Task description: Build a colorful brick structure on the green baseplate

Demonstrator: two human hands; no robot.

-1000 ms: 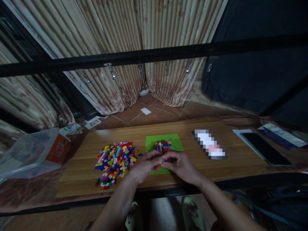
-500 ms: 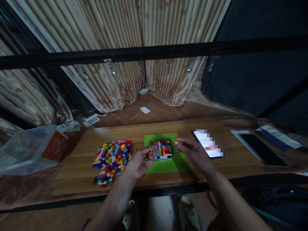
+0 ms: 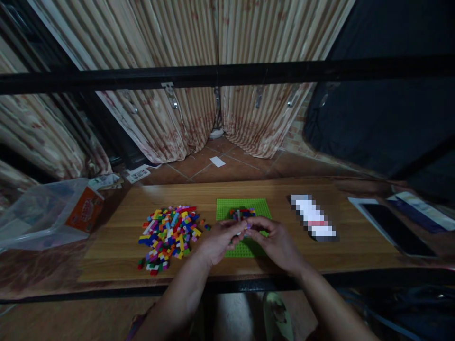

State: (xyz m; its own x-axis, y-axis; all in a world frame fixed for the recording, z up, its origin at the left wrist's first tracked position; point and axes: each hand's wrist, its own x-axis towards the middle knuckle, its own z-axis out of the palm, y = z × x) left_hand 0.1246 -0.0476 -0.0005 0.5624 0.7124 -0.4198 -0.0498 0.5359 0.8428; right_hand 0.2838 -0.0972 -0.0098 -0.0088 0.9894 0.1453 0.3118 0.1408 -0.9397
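My left hand and my right hand meet fingertip to fingertip over the green studded baseplate. Both are closed in a pinch around small toy bricks, of which purple and whitish bits show; the fingers cover the rest. Just behind the fingertips, a block built of many-coloured bricks stands on the baseplate, its near part hidden by my hands. To the left of my left hand lies a heap of loose bricks in mixed colours.
The wooden board carries all this. A phone with a lit screen lies to my right, with a dark tablet-like slab farther right. At the left stands a clear plastic box with an orange label.
My right hand has moved left from beside the baseplate to meet my left hand. My left hand has shifted slightly right, and both now cover the front of the brick block.
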